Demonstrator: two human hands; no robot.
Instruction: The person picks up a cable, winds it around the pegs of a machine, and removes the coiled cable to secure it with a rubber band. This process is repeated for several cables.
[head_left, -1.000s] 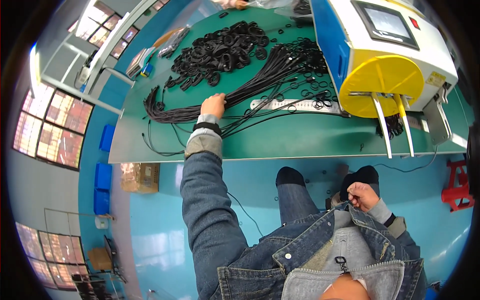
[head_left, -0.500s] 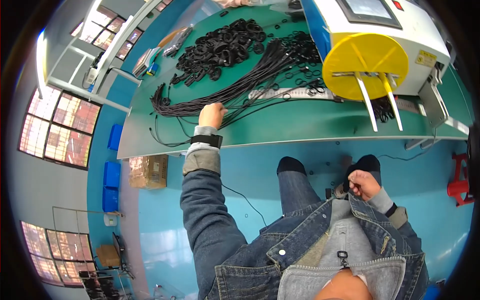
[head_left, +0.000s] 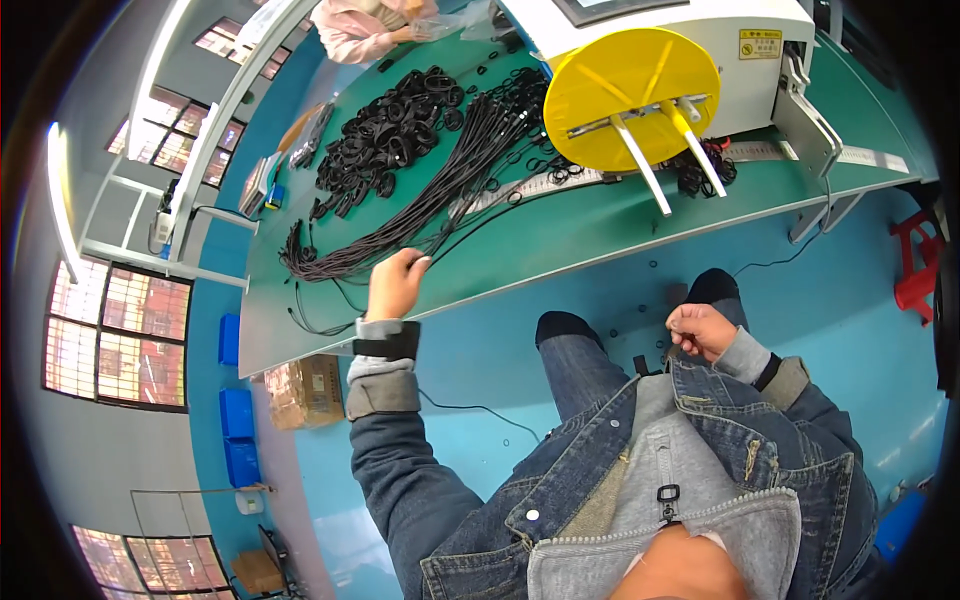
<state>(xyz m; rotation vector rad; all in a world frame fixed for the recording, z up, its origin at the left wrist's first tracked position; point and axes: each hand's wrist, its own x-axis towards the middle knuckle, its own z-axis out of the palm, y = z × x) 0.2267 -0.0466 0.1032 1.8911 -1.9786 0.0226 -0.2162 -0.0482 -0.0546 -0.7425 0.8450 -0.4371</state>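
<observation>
Cable bundle [head_left: 462,165] lay left of yellow disc [head_left: 612,75]. Left hand [head_left: 395,285], lower left of disc, was half curled beside bundle; couldn't tell if gripping. Right hand [head_left: 702,330], below disc, was mostly curled; contents unclear.

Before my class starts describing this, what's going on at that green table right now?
A person in a denim jacket has the left hand at the near side of a long bundle of black cables on the green table; whether the fingertips grip one is unclear. The right hand, fingers curled, is over the lap. Beyond the bundle lies a heap of black coils. To the right stands a white machine with a yellow disc. Across the table shows another person's pink sleeve.
</observation>
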